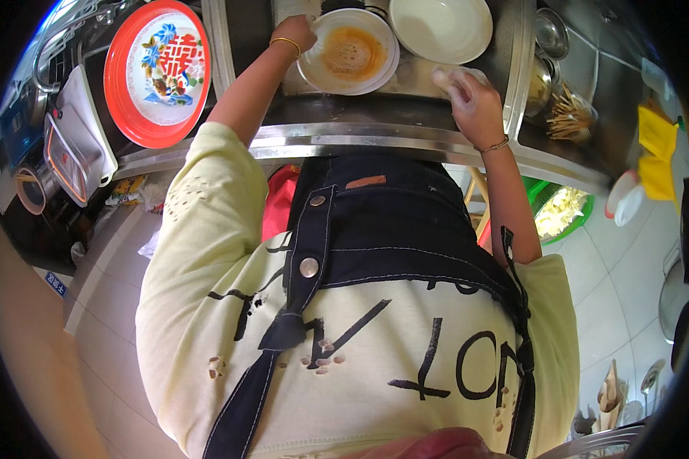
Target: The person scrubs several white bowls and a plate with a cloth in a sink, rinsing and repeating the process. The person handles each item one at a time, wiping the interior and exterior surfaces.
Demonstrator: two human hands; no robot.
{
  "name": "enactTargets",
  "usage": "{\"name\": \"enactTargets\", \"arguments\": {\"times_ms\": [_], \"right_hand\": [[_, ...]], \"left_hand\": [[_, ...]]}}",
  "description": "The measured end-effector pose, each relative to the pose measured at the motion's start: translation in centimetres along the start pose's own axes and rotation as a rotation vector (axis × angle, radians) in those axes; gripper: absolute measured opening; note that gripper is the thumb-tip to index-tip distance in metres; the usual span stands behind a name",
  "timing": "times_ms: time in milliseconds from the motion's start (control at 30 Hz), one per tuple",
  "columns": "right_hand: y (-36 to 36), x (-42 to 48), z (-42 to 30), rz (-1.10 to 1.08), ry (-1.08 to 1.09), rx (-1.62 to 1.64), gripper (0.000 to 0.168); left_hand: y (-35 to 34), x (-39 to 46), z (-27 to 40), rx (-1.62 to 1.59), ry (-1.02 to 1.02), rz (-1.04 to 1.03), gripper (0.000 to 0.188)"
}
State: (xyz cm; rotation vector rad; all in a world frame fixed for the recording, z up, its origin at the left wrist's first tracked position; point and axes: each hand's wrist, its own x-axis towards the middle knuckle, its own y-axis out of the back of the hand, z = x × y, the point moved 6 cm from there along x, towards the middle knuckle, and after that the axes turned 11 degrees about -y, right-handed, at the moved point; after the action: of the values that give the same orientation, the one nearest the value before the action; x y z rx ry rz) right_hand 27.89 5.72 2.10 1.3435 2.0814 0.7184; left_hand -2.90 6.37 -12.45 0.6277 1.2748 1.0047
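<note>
My left hand (296,35), with a gold bangle at the wrist, grips the left rim of a white plate (316,72). Orange-brown liquid with bubbles lies in this plate, and another white plate shows beneath its right edge. To the right of it is a second white dish (441,28), with nothing seen in it. My right hand (469,94) is just below that dish, apart from it. It seems to wear a thin clear glove, and its fingers are curled; whether they hold anything cannot be told.
A red-rimmed enamel tray (115,74) with a flower pattern lies at the left. On the right are metal bowls (551,33) and a container of wooden sticks (568,115). A green basket (590,213) of pale chopped vegetable is below the counter's steel edge (367,140).
</note>
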Motion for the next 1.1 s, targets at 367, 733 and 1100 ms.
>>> {"name": "enactTargets", "arguments": {"times_ms": [367, 733, 1100], "right_hand": [[-8.3, 1.4, 0.4, -0.185, -0.691, 0.900, 0.023], [-13.6, 1.2, -11.7, 0.072, 0.258, -0.140, 0.025], [-9.7, 2.1, -12.9, 0.009, 0.533, -0.155, 0.016]], "left_hand": [[8.1, -10.5, 2.9, -0.102, -0.445, 0.747, 0.020], [5.3, -11.0, 1.9, -1.364, 0.135, 0.814, 0.019], [5.6, -11.1, 6.4, -2.148, -0.226, 0.268, 0.031]]}}
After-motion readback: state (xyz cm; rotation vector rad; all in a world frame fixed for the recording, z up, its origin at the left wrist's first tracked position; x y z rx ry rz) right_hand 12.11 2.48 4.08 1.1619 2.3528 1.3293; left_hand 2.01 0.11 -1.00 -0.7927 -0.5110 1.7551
